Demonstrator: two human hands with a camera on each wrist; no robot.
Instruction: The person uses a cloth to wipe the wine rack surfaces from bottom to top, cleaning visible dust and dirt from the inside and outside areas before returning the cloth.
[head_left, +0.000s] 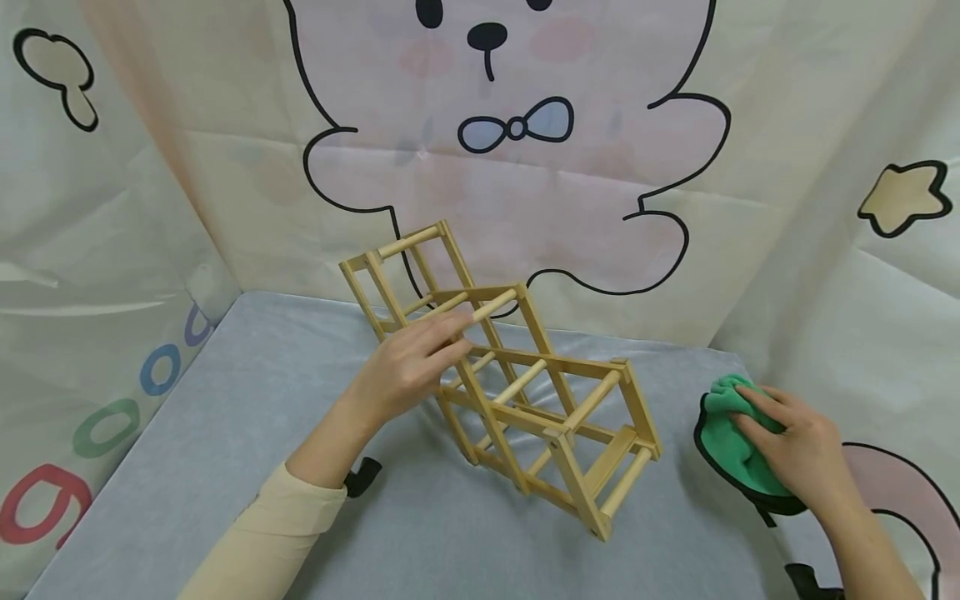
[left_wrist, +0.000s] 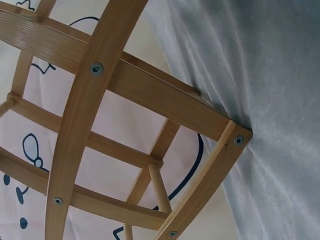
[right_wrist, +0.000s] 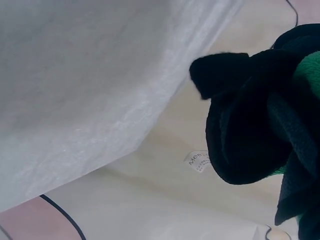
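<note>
Okay, our left grip (head_left: 408, 362) pinched the wooden rack (head_left: 551, 363), right grip (head_left: 806, 446) pinched the green cloth (head_left: 738, 450); we figured bracing the rack against skidding mattered most.

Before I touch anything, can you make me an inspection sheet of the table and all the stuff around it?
Surface: light blue-grey fabric-covered table; creases show near the rack in the left wrist view.
Job's things: pale wooden rack of flat slats and round rods, one corner against the fabric; soft green cloth with black edging, bunched.
Clutter: small black piece beside the left forearm, another near the right forearm; what they are is unclear.
Hands: left hand grips the rack at an upper rod; right hand holds the cloth.
Cables: nothing seen.
Surroundings: pale hanging sheets printed with a pink bear in a blue bow tie.
</note>
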